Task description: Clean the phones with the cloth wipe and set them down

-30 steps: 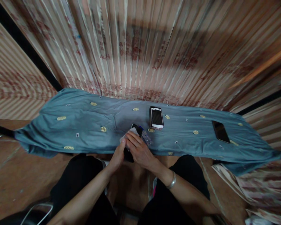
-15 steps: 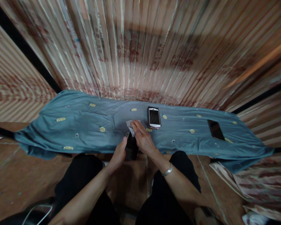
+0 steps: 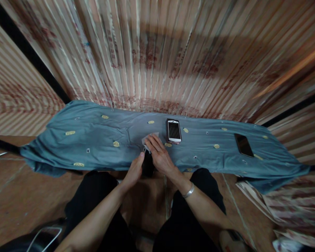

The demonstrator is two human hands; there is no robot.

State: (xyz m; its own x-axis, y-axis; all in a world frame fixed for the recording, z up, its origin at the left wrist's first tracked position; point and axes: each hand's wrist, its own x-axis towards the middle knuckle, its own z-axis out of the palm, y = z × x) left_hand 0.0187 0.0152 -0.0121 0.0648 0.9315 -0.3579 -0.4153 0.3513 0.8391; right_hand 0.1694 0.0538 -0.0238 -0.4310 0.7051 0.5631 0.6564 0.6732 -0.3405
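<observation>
Grey-white wipe [image 3: 151, 138], thin fabric or paper, sat under the right hand [image 3: 161, 158]: fingers together, nearly straight, laid flat over it, wipe bunched around the tips. Thumb hidden, so couldn't tell if it pinched from below.

Left hand [image 3: 134, 169] was partly closed on the left side of a black object [image 3: 147, 165], thumb up along that edge; its other fingers were out of sight underneath. Object was flat-looking, phone-like or a case, couldn't tell which. It sat between the hands at the near edge of the tabletop [image 3: 94, 134], near end out past the edge, far end under the wipe.

Handling, my read: black object light and stiff, probably slick if glossy; best held by its long sides, fingers supporting below. Wipe near weightless and limp, would crumple; pinch a corner or press flat.

Beyond the hands: white phone [image 3: 174, 131] just right and far, screen up, on something dark. Dark phone [image 3: 244, 145] lay well apart at right. Blue-green patterned cloth covered the tabletop, wrinkled. Striped curtain [image 3: 152, 73] hung on the far side.
</observation>
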